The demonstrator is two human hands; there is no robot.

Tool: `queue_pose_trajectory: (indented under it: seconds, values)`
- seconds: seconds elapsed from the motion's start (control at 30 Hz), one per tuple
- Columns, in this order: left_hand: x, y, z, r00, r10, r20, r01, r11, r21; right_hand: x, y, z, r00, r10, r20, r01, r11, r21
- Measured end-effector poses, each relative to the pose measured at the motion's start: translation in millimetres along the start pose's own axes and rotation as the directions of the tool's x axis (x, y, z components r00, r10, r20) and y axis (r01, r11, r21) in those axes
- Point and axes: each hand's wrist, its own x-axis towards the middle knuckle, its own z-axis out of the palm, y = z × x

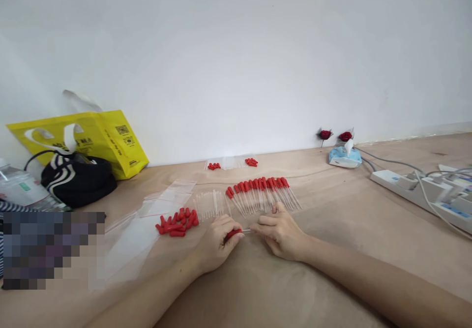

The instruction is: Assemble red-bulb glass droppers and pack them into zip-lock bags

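My left hand [217,242] pinches a red rubber bulb [233,233] on the wooden table. My right hand [280,232] holds the thin clear glass tube [246,230] that meets that bulb. Both hands rest on the table, almost touching. Just beyond them lies a row of finished droppers with red bulbs [263,193]. To its left sits a bunch of bare clear tubes [211,204]. A pile of loose red bulbs [177,222] lies left of my left hand.
Clear plastic bags [167,197] lie at left, another with red bulbs [230,163] by the wall. A yellow bag [92,138] and black bag [77,178] stand at far left. A tissue pack [344,156], two red roses [335,134] and power strips [424,190] are at right.
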Motion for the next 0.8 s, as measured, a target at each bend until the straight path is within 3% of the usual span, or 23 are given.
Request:
queue_pose_trajectory:
  seconds: [0.27, 0.47, 0.63, 0.8]
  values:
    - [0, -2, 1.9, 0.995, 0.09, 0.042, -0.091, 0.996, 0.016, 4, -6, 5, 0.994, 0.051, 0.092, -0.061, 0.992, 0.106]
    - [1, -3, 1.0, 0.999, 0.042, 0.021, -0.042, 0.999, -0.001, 4, -4, 5, 0.988, 0.11, 0.107, -0.119, 0.99, 0.075]
    - [0, -4, -1.3, 0.996, 0.044, 0.083, -0.045, 0.999, 0.01, 3, 0, 2, 0.994, 0.079, 0.074, -0.076, 0.996, -0.053]
    - [-1, -2, -2.9, 0.992, -0.011, 0.127, 0.007, 0.999, 0.034, 7, -1, -6, 0.975, 0.1, 0.199, -0.098, 0.995, -0.017]
